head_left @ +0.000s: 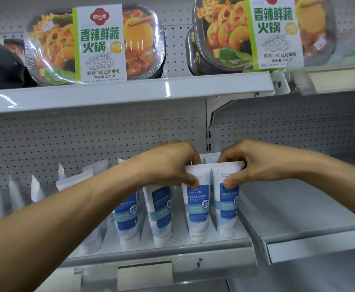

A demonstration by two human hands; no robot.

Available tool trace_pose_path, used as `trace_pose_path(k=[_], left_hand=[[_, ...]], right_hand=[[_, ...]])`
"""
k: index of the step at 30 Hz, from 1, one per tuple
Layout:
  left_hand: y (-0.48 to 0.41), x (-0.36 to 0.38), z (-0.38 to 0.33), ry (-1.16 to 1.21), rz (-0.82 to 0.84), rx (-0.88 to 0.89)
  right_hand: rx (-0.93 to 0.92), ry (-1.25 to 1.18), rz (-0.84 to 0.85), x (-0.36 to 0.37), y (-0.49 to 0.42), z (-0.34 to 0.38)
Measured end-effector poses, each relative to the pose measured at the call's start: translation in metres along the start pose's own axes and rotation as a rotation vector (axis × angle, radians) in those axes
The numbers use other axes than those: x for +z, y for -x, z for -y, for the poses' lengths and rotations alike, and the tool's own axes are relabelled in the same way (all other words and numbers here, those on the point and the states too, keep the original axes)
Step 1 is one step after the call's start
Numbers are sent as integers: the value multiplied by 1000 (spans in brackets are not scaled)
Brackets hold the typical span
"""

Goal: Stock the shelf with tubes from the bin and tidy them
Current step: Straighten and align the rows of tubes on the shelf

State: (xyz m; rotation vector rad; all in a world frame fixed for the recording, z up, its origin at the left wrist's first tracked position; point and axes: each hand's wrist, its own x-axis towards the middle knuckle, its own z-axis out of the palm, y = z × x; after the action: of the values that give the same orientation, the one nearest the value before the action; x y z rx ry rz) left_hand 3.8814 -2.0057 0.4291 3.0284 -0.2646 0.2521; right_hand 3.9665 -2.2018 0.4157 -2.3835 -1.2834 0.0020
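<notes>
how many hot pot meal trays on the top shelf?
2 facing front: left tray and right tray, both on the top shelf. A dark rim behind the right tray suggests more hidden.

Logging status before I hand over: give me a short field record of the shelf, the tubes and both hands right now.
left hand: pinches the top of the second tube from the row's right end
right hand: pinches the top of the end tube
held tubes: upright, caps down on the shelf, side by side, labels facing out
other tubes: standing to the left, some leaning
upper shelf: two hotpot trays
</notes>
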Motion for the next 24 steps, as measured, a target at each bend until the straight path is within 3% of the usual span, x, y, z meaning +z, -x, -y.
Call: trace_pose_path(k=[7, 12, 19, 24], left_hand=[[22, -50, 16, 77, -261, 43], [22, -57, 61, 86, -113, -38], [-8, -32, 82, -6, 134, -50], [-26, -19, 86, -27, 132, -7]], right_hand=[[-67, -1, -232, -15, -2, 18], [-97, 11, -291, -13, -29, 27], [25, 229, 29, -5, -79, 40], [52, 248, 156, 9, -96, 41]])
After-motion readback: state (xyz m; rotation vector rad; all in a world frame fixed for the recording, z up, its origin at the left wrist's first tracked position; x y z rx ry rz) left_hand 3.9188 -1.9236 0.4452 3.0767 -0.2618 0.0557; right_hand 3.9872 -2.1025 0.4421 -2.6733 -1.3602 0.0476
